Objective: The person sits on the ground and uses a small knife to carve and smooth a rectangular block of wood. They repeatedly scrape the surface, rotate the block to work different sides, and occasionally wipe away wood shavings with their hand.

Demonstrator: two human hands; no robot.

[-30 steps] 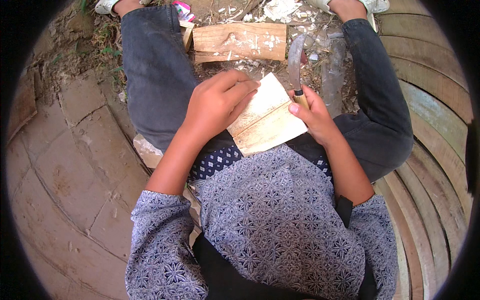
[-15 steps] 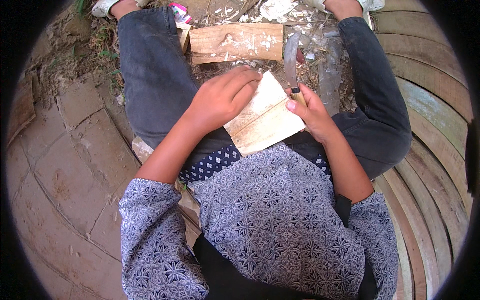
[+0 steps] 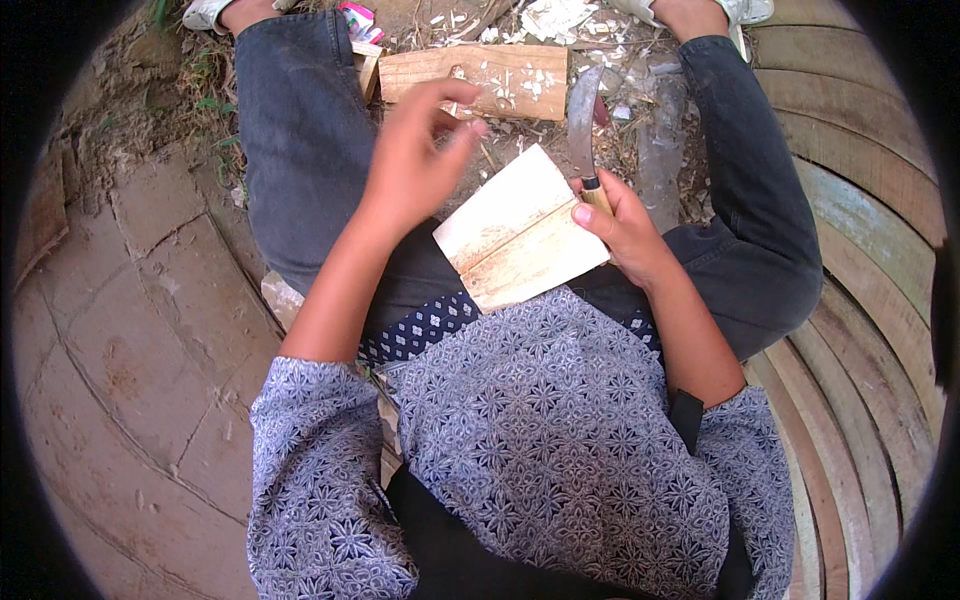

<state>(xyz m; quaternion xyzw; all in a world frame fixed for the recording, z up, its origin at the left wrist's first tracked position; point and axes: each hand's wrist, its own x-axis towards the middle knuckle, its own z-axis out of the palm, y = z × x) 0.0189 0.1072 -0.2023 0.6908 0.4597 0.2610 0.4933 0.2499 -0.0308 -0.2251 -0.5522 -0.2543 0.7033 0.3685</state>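
My right hand holds a curved knife by its light wooden handle, blade pointing away from me. The same hand, thumb on top, grips the right edge of a flat, pale, four-sided piece. A brownish line crosses the middle of that piece and stains mark its face; it looks like wood, though I cannot be sure. Above my lap, my left hand is lifted off to the left of the piece, slightly blurred. Its thumb and fingers are apart, and nothing shows between them.
Beyond my hands lies a wooden block with pale chips on it. More white chips litter the ground between my feet. Wooden slats run along the right side; brown paving covers the left. A pink packet lies near my left leg.
My left hand has let go of the pale piece and moved up and left, uncovering its left part. My right hand and the curved knife have barely moved.
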